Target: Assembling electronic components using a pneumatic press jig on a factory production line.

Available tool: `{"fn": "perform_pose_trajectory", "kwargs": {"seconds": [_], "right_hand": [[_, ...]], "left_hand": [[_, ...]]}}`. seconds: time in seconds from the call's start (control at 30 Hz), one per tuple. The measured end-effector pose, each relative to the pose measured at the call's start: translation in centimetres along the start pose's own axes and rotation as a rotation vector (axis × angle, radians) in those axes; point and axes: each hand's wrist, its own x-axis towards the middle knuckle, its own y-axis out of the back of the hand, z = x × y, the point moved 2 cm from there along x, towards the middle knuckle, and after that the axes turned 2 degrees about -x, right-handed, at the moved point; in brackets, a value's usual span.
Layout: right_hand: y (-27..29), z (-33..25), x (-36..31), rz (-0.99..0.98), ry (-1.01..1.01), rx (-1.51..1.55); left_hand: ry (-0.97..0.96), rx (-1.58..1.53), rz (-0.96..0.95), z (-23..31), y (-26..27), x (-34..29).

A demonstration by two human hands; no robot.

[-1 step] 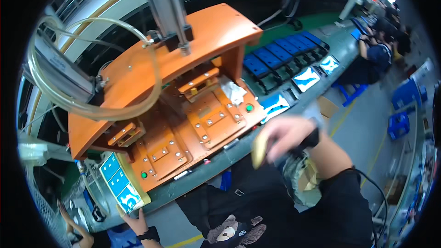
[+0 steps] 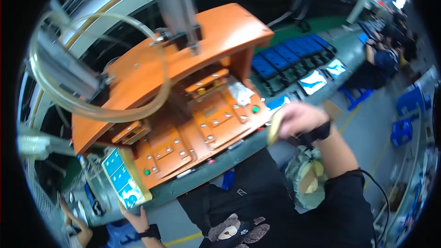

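My right hand [image 2: 305, 120] is raised in front of the orange press's right corner, fingers closed on a thin, curved, pale-yellow strip [image 2: 274, 128]; motion blurs both. My left hand [image 2: 138, 220] is low on the left, fingers apart, with a fingertip at the near edge of a pale-yellow tray [image 2: 143, 184]. Glossy blue-and-white panels [image 2: 121, 177] lie in a row on that tray. Between the hands stands the orange press [image 2: 220, 32], with two fixture plates [image 2: 216, 117] bearing several metal studs. A crumpled white cloth or film [image 2: 240, 93] sits at its right inner side.
A clear hose [image 2: 98, 115] loops across the press front. Blue panels in black holders [image 2: 294, 50] line the bench behind, beside glossy sheets [image 2: 313, 81]. An open plastic bag [image 2: 301, 188] with yellowish scraps is below my right forearm. Other people are at far right and lower left.
My right hand has moved right and slightly up with the yellow strip, uncovering more of the plastic bag. The view has shifted a little; my left hand stays by the tray.
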Motion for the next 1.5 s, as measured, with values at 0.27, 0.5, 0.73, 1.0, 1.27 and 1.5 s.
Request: {"fn": "perform_pose_trajectory", "kwargs": {"seconds": [0.27,0.5,0.73,1.0,1.27,1.5], "right_hand": [[-2.4,-0.2,2.8,-0.232,-0.023,-0.208],[-20.7,12.2,12.1,-0.518,-0.210,0.111],[-33.0,19.5,23.5,-0.008,-0.414,0.482],[-33.4,21.7,25.9,0.028,-0.379,0.462],[-33.5,22.4,26.5,-0.024,-0.284,0.341],[-34.5,22.5,26.3,0.017,-0.239,0.275]], "left_hand": [[-0.240,0.171,0.017,7.5,-3.3,2.8],[-0.150,0.239,-0.026,6.8,-2.8,1.5],[-0.226,0.220,-0.017,6.3,-2.4,-0.3],[-0.307,0.096,-0.067,6.9,-1.5,-0.5],[-0.298,-0.008,-0.026,6.7,-1.1,0.9],[0.382,-0.492,0.402,-9.0,10.4,7.8]]}}
